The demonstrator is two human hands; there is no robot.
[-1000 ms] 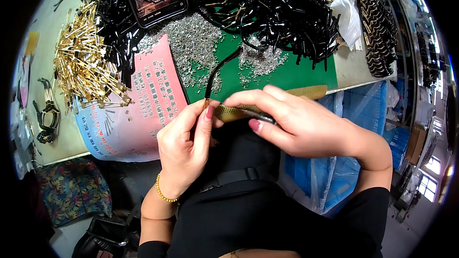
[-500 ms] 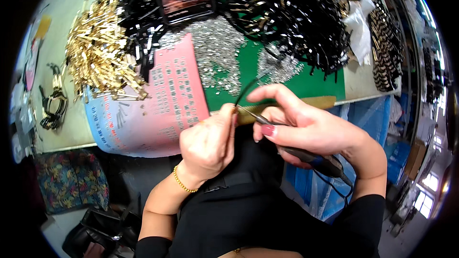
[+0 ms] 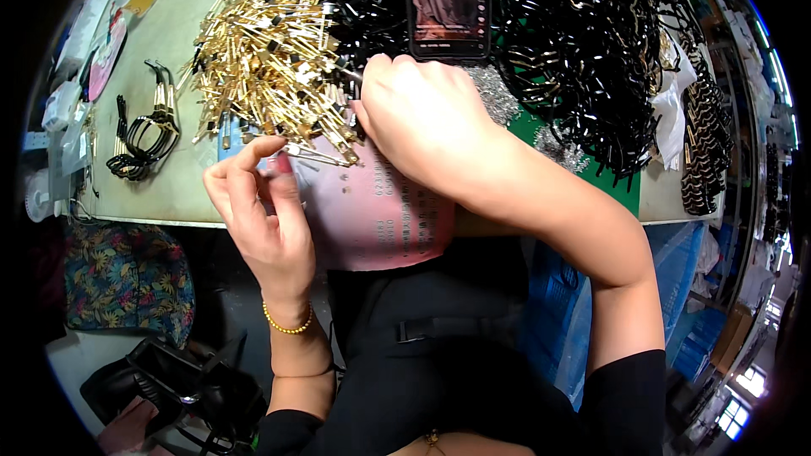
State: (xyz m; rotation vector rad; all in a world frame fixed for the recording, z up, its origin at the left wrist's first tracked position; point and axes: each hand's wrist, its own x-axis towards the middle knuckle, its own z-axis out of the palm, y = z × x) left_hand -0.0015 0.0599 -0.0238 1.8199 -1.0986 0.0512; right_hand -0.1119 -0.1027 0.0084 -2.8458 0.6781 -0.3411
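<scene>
Gold metal parts (image 3: 270, 59) lie in one pile just beyond the left hand (image 3: 263, 218); I cannot tell whether its curled fingers grip any. The right hand (image 3: 431, 122), back upward, conceals its fingertips; grip indeterminable. One phone (image 3: 449, 13), top cut off, and two silver pin heaps (image 3: 497, 95) occupy the pale table (image 3: 190, 196).

- Far left on the table (image 3: 182, 194), a small bundle of strips (image 3: 131, 165); right of it, the heap of metal parts (image 3: 266, 51)!
- Left hand (image 3: 258, 203) at that heap's near edge, right hand (image 3: 427, 118) by its right side.
- In front, partly under the heap: a sheet (image 3: 372, 228).
- Phone (image 3: 448, 4) behind the right hand, a large strip pile (image 3: 583, 59) to its right.
- Rightmost, crumpled wrap (image 3: 673, 110), then stacked strips (image 3: 705, 143).
</scene>
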